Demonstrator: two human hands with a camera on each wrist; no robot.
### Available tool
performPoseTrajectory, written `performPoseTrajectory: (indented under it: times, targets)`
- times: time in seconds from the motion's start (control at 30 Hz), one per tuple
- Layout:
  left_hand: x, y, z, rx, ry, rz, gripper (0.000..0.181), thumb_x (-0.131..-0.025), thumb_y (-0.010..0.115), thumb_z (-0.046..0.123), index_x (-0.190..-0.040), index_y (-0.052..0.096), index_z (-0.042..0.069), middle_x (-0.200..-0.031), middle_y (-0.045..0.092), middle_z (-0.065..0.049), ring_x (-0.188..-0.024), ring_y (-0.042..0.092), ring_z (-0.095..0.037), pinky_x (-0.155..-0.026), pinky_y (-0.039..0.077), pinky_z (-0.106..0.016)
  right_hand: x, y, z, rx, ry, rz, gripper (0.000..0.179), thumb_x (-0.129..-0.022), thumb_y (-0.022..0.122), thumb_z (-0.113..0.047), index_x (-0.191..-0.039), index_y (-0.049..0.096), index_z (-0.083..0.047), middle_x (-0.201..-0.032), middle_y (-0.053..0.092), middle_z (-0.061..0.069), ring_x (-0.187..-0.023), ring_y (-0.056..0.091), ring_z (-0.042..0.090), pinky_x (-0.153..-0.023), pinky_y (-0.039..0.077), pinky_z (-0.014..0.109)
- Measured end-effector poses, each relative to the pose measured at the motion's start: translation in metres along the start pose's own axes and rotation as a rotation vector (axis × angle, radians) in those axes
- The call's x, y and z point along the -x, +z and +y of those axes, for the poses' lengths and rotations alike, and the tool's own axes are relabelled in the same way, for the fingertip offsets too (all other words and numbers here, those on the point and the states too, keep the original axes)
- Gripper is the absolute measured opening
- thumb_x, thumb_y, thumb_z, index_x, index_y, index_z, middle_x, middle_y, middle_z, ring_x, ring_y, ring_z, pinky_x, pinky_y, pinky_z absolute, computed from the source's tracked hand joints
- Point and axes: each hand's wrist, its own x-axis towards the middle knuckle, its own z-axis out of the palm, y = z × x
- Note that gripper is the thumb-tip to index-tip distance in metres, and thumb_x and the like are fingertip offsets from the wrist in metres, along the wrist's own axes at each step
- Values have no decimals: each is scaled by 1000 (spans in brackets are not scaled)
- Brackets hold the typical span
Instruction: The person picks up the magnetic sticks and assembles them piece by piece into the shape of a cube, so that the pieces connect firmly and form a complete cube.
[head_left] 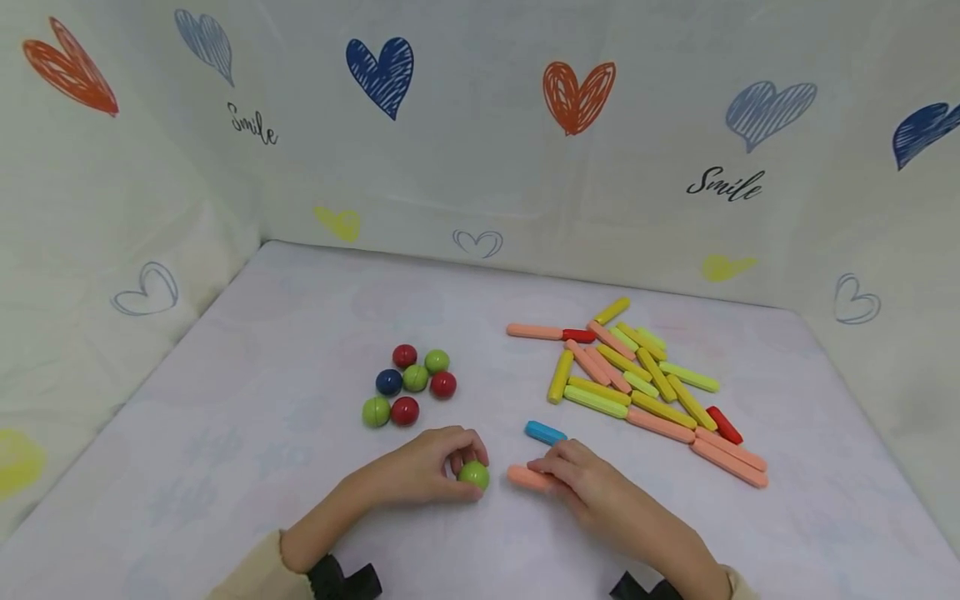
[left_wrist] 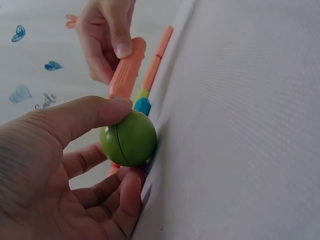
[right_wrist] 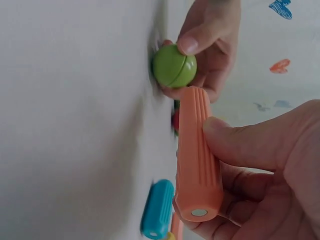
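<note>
My left hand holds a green ball between thumb and fingers, low over the table. A seam line runs round the ball in the left wrist view. To its right, my right hand pinches an orange ribbed stick, whose left end points at the ball. In the right wrist view the orange stick shows a round silver disc in its near end. A short blue stick lies on the table just beyond the right hand's fingers.
Beyond the left hand sits a cluster of red, green and blue balls. Many yellow, green, orange and red sticks lie in a pile at the right. A white cloth wall with printed hearts stands behind the table.
</note>
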Motion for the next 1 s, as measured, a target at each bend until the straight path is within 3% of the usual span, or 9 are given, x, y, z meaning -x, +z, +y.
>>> performPoseTrajectory:
  times: [0.47,0.73,0.87,1.0]
  targets:
    - [2,1,2,-71,18,-20,22,-78,73,32,-95,60,27,-82,52,10,-78,49,-6,-68,43,-19,-6,20,-13,-30,-38,12,23,-91,59,-14,-112,65,-14,-106,53,-9,-99,52,5,-84,50,23]
    - [1,9,3,-139,9,25,9,-81,69,34,-87,64,30,-78,49,9,-73,47,-6,-61,42,-19,-6,25,-11,-58,-12,18,21,-91,58,-18,-112,64,-17,-108,53,-11,-99,51,4,-85,49,25]
    - [1,9,4,-137,3,46,9,-81,69,33,-87,64,29,-79,49,8,-74,48,-7,-62,42,-19,-8,19,-4,-141,81,-72,24,-91,59,-26,-114,62,-20,-109,54,-13,-97,51,2,-86,49,24]
    - [2,8,5,-130,-5,52,10,-82,69,34,-88,64,28,-79,49,7,-75,48,-8,-62,41,-19,-9,11,9,-272,168,-173,26,-88,63,-31,-109,60,-18,-96,57,-11,-85,51,1,-75,48,20]
